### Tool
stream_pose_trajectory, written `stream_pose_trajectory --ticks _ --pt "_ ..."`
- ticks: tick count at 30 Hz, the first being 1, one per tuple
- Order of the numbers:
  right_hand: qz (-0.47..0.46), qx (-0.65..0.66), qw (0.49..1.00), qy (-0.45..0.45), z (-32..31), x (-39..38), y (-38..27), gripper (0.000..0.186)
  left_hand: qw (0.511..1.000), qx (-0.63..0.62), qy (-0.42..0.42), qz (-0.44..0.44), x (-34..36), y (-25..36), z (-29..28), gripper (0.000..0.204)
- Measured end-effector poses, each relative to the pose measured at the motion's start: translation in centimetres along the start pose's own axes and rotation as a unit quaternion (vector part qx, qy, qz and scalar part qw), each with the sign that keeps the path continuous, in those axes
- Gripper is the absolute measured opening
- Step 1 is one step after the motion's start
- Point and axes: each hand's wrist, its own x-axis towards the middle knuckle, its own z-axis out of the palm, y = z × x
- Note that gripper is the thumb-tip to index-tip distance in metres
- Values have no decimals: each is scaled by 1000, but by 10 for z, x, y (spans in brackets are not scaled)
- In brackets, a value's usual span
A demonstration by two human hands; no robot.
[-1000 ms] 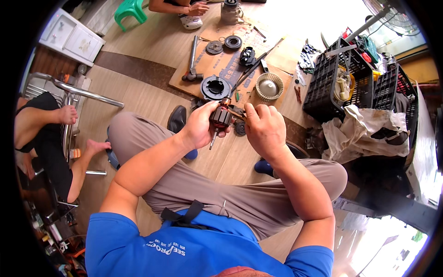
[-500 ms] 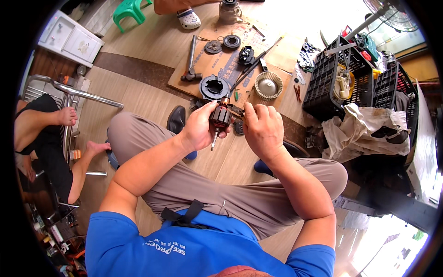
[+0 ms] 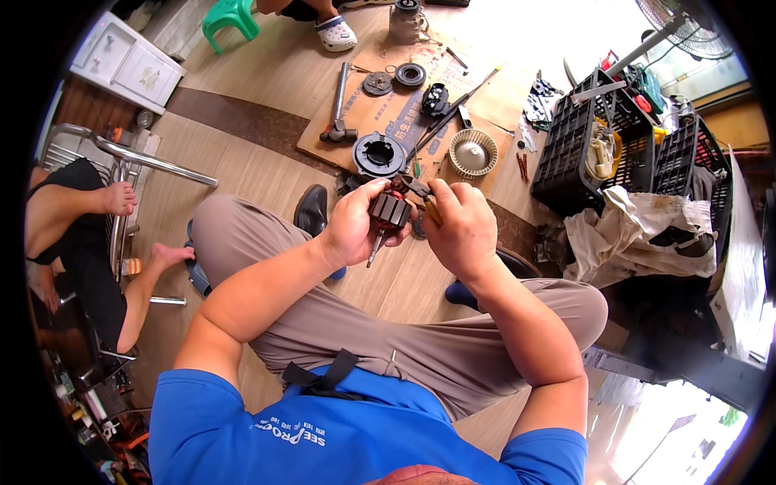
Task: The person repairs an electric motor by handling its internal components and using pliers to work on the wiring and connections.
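While the left hand (image 3: 353,217) grips the motor core (image 3: 389,212) on the near side of the cardboard (image 3: 495,105), the right hand (image 3: 462,223) clasps pliers (image 3: 415,187), head at the core's far end; steady bracing and gentle squeezes should avoid nicks.

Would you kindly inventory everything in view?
rotor: 1, dark and red, left hand
pliers: 1, dark and yellow, right hand
cardboard: 1, brown, floor ahead
hammer: 1, grey, cardboard's left
fan wheel: 1, cream, cardboard's right
ring: 1, black, beyond left hand
discs: 2, dark, cardboard's far half
small parts: uncounted, mixed, cardboard
stool: 1, green, top left
cabinet: 1, white, upper left
chair: 1, silver, left
crates: 2, black, right
cloth: 1, off-white, by crates
fan: 1, grey, top right
people: 2, dark clothes, left and top
shirt: 1, blue, bottom
left hand: 1, bare, around rotor
right hand: 1, bare, around pliers
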Motion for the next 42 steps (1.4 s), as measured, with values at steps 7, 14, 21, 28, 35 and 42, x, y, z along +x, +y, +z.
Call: stream_pose_trajectory --ticks 7,14,21,28,35,42 --pt "-11 -49 999 20 -5 1 6 45 999 -27 17 15 0 3 -4 37" --pt "-65 -115 991 33 -4 0 5 42 999 -13 21 22 0 0 0 39" --pt "-72 -141 987 36 -6 0 6 40 999 -13 11 30 0 -3 -1 38" --pt "-74 -156 984 38 -5 -1 6 39 999 6 8 39 -1 -4 2 43" --pt "-84 -173 981 30 -4 -2 8 39 999 12 2 42 -3 -3 1 45" --pt "-87 -165 982 37 -4 -1 8 39 999 0 3 42 -3 -4 2 42"
